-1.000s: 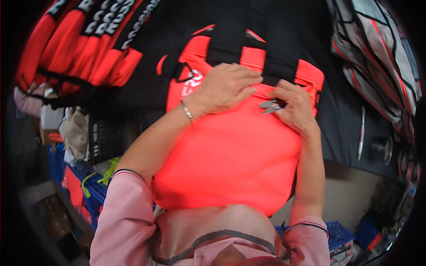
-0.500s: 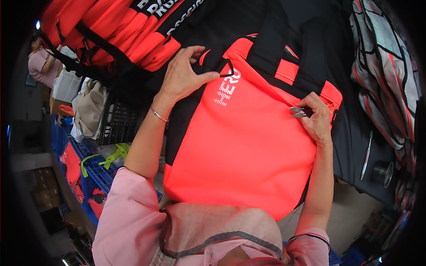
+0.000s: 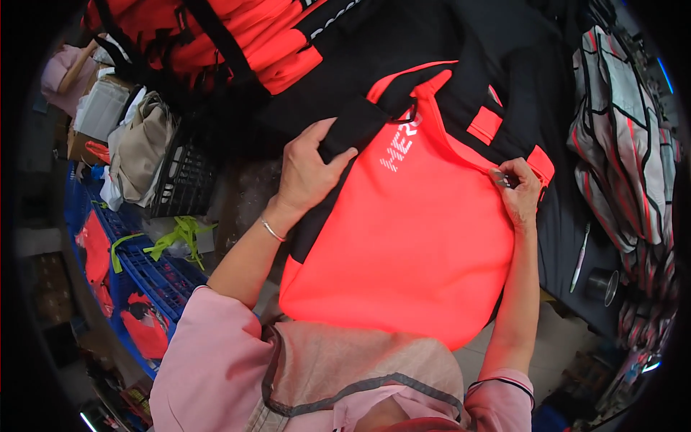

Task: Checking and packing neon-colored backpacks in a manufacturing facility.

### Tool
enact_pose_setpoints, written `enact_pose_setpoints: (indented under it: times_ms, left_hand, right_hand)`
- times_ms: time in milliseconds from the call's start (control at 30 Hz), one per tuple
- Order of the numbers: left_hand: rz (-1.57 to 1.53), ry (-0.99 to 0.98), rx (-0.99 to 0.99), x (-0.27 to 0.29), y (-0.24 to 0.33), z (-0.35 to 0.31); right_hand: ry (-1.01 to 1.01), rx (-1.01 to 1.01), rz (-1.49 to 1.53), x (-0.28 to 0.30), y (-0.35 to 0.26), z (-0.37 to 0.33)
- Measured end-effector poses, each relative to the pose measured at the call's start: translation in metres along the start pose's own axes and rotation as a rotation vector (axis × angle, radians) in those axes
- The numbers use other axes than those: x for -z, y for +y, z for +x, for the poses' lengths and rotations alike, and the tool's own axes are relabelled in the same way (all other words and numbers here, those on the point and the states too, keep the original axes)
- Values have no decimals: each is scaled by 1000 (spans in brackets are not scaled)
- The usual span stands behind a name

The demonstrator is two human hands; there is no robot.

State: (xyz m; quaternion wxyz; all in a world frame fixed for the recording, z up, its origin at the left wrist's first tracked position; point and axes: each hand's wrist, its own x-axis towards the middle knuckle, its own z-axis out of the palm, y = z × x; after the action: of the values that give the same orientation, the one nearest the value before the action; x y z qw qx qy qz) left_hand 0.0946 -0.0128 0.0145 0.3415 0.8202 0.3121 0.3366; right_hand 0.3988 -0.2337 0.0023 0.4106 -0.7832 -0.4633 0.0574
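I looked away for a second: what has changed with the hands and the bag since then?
The left hand left the orange bag's top middle, moved left and gripped its black side panel. The bag turned. The right hand stayed at the top right edge, holding small metal snips.

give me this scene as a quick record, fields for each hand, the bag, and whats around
left hand: left hand grips the black strap at the bag's upper left edge
right hand: right hand pinches the bag's right edge and holds small snips
bag: bright orange bag with black trim, held against the person's front
behind: pile of orange and black bags
right side: pen and a small metal cup on a dark surface
left side: blue crates, a black crate
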Motion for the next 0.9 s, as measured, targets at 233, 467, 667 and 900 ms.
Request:
enact_pose_setpoints:
  times_ms: [233,467,667,900]
  left_hand:
    - [85,78,-219,-1,13,-14]
    - [33,62,-140,4,4,-10]
    - [-105,-21,4,13,-12,-13]
    - [-282,-111,229,26,-29,-31]
  right_hand:
    - [41,-51,-77,-7,-4,-1]
    - [62,-74,-52,-11,-1,-3]
    - [65,-90,-42,-9,-4,-4]
    - [70,-107,-10,-15,-1,-2]
